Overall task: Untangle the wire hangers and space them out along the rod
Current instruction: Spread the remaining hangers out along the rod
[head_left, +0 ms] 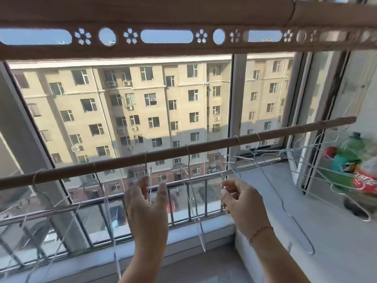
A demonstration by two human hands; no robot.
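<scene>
While untangling: left hand (148, 198) nearest, fingers (163, 190) spread, cupped around hanging wire, not gripping. Right hand (237, 198) pinching hanger (265, 174) wire just below rod (183, 153). Beyond, rod running left-low to right-high; hooks spaced at left, hangers (302, 149) bunched rightward, nearer right hand.

- A long wooden rod (173, 153) runs across in front of the window (130, 111), rising toward the right.
- Thin wire hangers (191, 180) hang along it, well apart on the left, bunched near the right end.
- Both hands, left hand (145, 203) and right hand (240, 203), are below the rod's middle.
- Plastic bottles (355, 160) stand on the windowsill (306, 211), far right.
</scene>
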